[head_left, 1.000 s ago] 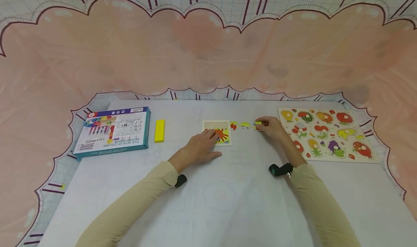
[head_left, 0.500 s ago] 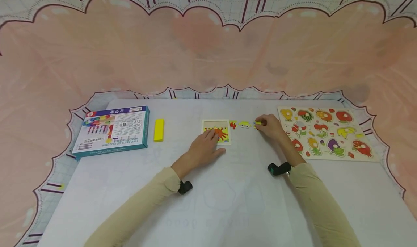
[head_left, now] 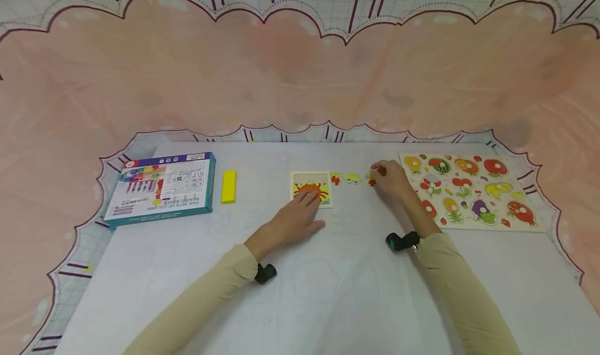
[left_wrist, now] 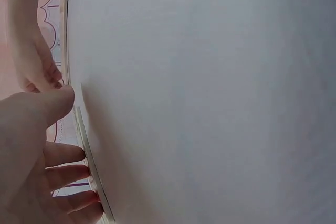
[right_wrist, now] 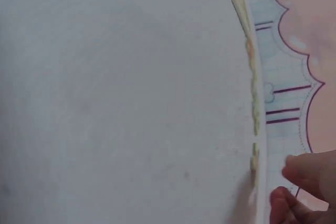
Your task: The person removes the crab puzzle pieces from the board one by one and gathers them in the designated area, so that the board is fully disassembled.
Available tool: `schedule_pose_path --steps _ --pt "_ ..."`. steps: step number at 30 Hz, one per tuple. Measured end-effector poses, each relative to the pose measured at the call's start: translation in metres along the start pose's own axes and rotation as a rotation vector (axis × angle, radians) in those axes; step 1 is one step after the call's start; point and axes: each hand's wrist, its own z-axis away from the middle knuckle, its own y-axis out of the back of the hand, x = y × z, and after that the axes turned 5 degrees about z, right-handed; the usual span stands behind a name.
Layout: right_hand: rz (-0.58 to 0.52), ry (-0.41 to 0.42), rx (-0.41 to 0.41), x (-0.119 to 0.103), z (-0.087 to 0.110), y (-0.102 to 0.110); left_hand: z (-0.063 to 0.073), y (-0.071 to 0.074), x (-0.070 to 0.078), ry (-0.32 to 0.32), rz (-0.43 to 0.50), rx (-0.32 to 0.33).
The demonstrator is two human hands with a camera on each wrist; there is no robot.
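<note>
Here, in the head view, your left hand [head_left: 297, 219] lies with fingers extended over the crab picture on the puzzle board [head_left: 310, 178], which sits near the middle of the white table [head_left: 281, 303]. Three small puzzle pieces form a row to the board's right: the left piece [head_left: 336, 179] just beside it, the middle piece [head_left: 352, 178], then the right piece [head_left: 371, 180]. Your right hand [head_left: 392, 179] is at this last one; you cannot tell here whether it touches. To the left are a yellow block [head_left: 228, 187] and a teal-edged box [head_left: 161, 189]; at far right lies a fruit board [head_left: 479, 180].

In the left wrist view, your left thumb stands apart from the fingers, whose tips rest at the board's edge; your right hand appears beyond.

In the right wrist view, your right thumb and fingertips are parted, with nothing gripped between them. The pieces appear edge-on, lying flat on the table.
</note>
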Motion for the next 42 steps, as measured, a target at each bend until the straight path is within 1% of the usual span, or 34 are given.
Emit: schedule_pose_path --steps 3,6,9,13,17,20,25,27,30,34,36,42 --pt "-0.051 0.024 0.036 -0.010 -0.001 0.000 0.001 0.000 -0.002 -0.013 -0.001 0.006" --pt "-0.127 0.062 0.000 -0.023 -0.003 -0.004 0.002 0.000 -0.003 -0.013 0.008 0.001" --pt "-0.199 0.087 -0.085 -0.037 -0.006 -0.012 0.003 0.001 -0.003 -0.015 0.017 -0.012" --pt "-0.240 0.143 -0.208 -0.057 -0.010 -0.026 0.005 0.002 -0.004 -0.031 0.015 -0.043" --pt "-0.240 0.210 -0.311 -0.076 -0.015 -0.041 0.008 0.004 -0.005 -0.059 0.004 -0.063" --pt "-0.230 0.255 -0.356 -0.084 -0.021 -0.052 0.010 0.005 -0.007 -0.078 -0.004 -0.068" --pt "-0.205 0.272 -0.391 -0.092 -0.028 -0.064 0.012 0.005 -0.011 -0.105 -0.009 -0.080" --pt "-0.175 0.278 -0.409 -0.093 -0.031 -0.067 0.012 0.006 -0.012 -0.105 0.000 -0.103" --pt "-0.135 0.314 -0.431 -0.093 -0.031 -0.071 0.013 0.007 -0.013 -0.098 0.019 -0.155" --pt "-0.130 0.353 -0.432 -0.093 -0.031 -0.076 0.013 0.009 -0.015 -0.101 0.030 -0.205" --pt "-0.134 0.358 -0.430 -0.093 -0.030 -0.077 0.012 0.009 -0.017 -0.108 0.026 -0.217" --pt "-0.116 0.314 -0.425 -0.093 -0.031 -0.078 0.013 0.008 -0.018 -0.121 0.017 -0.226"
